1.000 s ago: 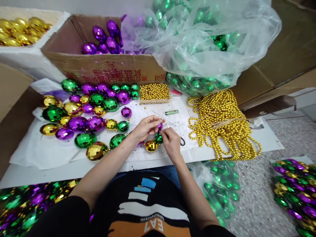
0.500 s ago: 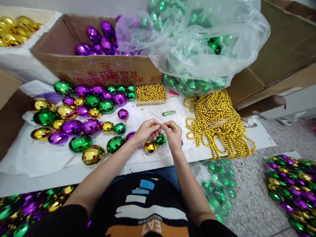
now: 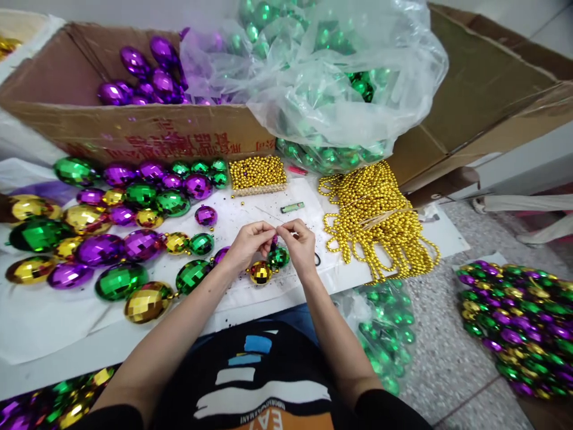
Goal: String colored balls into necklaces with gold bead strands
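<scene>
pinching a small purple bead (image 3: 274,240) between left hand (image 3: 248,243) and right hand (image 3: 299,245), both narrowed to fingertip grips, just above the green bead (image 3: 278,257) and gold bead (image 3: 260,272) on the table (image 3: 268,209) — likely light, hollow, slippery; gripping at the ends, not the facets.

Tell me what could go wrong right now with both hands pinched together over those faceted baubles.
1. The left hand and right hand pinch something tiny; what it is cannot be made out, and it could slip free.
2. The gold bauble and green bauble lie near the table edge and might roll off.
3. Loose gold beads nearby could scatter if nudged.
</scene>
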`<action>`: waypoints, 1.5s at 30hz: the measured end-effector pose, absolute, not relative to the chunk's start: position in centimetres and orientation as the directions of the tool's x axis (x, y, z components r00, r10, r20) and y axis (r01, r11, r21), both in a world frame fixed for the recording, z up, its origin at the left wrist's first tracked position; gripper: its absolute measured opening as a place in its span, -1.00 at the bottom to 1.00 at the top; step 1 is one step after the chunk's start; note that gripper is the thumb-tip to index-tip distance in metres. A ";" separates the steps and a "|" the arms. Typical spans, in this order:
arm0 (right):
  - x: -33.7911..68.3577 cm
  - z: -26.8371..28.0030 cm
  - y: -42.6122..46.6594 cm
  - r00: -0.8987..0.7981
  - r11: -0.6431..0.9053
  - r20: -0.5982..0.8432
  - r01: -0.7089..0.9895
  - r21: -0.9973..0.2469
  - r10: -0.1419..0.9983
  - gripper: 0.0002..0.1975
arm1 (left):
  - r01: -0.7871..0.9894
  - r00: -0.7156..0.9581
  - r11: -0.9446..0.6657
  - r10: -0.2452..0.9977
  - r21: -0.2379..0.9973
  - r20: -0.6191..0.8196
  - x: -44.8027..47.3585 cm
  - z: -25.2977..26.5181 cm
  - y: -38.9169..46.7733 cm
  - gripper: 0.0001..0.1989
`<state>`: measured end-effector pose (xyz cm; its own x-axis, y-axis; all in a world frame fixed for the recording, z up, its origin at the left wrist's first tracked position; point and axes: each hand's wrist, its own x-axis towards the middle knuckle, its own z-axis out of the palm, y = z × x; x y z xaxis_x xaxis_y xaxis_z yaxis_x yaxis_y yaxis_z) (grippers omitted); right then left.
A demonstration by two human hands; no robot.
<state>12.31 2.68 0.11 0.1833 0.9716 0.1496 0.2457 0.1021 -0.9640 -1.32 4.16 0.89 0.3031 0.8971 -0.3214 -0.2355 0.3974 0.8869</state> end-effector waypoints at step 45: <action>20.8 0.9 -5.5 -0.311 -0.348 -0.319 -0.040 -0.937 0.895 -0.54 | -0.324 0.330 0.437 0.883 0.839 -0.333 -1.7 2.9 6.1 -0.74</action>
